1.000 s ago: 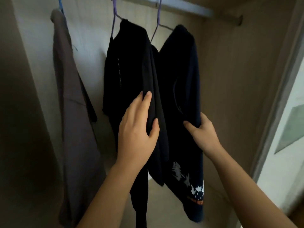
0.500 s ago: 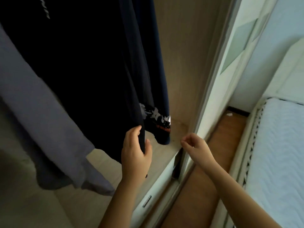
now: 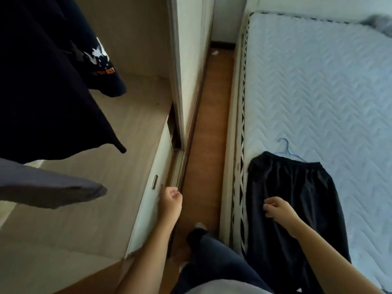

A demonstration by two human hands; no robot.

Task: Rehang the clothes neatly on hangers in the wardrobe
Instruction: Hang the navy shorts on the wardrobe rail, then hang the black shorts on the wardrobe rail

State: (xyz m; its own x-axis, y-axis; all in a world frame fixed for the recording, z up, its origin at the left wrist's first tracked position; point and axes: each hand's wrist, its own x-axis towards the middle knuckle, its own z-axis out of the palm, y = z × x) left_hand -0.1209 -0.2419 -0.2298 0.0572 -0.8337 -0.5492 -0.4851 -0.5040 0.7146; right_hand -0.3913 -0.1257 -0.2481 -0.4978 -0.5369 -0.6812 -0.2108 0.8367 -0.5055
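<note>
Black trousers [image 3: 301, 200] lie flat on the bed at the lower right, with a thin blue hanger [image 3: 286, 150] poking out above the waistband. My right hand [image 3: 275, 210] hovers over the trousers with loosely curled fingers, holding nothing. My left hand [image 3: 170, 200] is curled into a loose fist beside the wardrobe's drawer front, empty. In the wardrobe at the upper left hang a dark navy shirt with a white and orange print [image 3: 99, 66], a black garment [image 3: 46, 98] and a grey garment [image 3: 42, 187].
The wardrobe floor [image 3: 131, 132] is pale wood, with a white drawer front and metal handle [image 3: 155, 181] below. A sliding door edge [image 3: 180, 81] stands beside it. A narrow strip of brown floor [image 3: 210, 124] runs between wardrobe and the light blue quilted mattress [image 3: 318, 81].
Both hands have let go of the hanging dark garments. My view has swung down and right from the wardrobe to the bed. My right hand has moved over the black trousers.
</note>
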